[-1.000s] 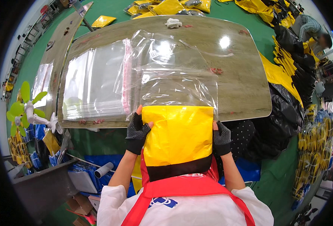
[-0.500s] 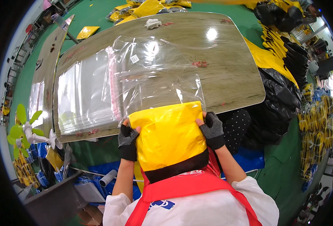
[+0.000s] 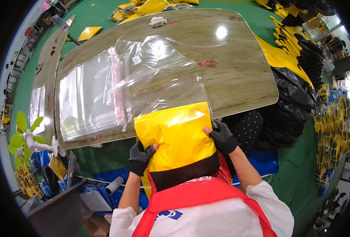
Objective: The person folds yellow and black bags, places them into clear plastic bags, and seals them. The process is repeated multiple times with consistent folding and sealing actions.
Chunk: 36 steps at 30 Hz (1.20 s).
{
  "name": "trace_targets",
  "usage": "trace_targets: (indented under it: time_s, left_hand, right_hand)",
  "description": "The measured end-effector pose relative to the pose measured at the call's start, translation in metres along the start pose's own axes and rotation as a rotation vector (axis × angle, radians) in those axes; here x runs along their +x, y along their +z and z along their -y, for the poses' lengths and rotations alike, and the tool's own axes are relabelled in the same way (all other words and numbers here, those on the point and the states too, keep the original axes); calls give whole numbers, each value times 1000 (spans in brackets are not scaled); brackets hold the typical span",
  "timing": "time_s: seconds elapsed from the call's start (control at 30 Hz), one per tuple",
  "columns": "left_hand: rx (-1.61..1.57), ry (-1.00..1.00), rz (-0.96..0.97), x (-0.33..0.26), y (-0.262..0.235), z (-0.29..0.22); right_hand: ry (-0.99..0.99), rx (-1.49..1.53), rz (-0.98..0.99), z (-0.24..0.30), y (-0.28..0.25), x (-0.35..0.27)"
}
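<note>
A folded yellow sheet-like piece [image 3: 179, 134] with a black band along its near edge lies between my hands, close to my body. My left hand [image 3: 141, 156], in a dark fingerless glove, grips its left side, thumb on top. On the right side, higher up, my right hand [image 3: 222, 137] pinches the edge in a matching glove. A clear plastic bag [image 3: 179, 89] meets the far end of the yellow piece; I cannot tell how far the piece sits inside it. Fingers under the piece are hidden.
A wood-grain table [image 3: 242, 71] carries a stack of clear bags [image 3: 86, 98] and a crumpled white cloth [image 3: 158, 21]. At left stands a green-bladed fan [image 3: 28, 136]. Black and yellow goods [image 3: 289, 94] hang at the table's right. Bundled yellow pieces [image 3: 333, 130] are stacked farther right.
My left hand has slid down the left side of the yellow piece, toward me. My right hand has moved slightly nearer and its thumb lies farther onto the piece.
</note>
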<state>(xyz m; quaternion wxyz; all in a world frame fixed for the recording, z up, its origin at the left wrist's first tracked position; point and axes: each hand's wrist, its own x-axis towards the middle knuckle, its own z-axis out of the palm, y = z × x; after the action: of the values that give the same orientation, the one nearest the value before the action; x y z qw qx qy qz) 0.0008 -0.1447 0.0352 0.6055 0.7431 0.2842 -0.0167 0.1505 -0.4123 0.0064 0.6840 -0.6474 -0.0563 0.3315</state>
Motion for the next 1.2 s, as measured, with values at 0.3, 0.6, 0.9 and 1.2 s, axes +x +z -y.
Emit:
trace_targets:
  time_s: [0.3, 0.6, 0.9, 1.2]
  left_hand:
    - [-462, 10, 164, -25, 6, 65]
    - [-58, -89, 250, -9, -9, 29]
    - [-506, -59, 38, 15, -6, -7]
    - [-428, -5, 253, -20, -8, 18]
  right_hand:
    - [87, 151, 168, -3, -2, -47]
    - [-268, 231, -61, -29, -9, -1]
    - [-378, -187, -410, 14, 31, -54]
    - [-232, -358, -170, -32, -4, -65]
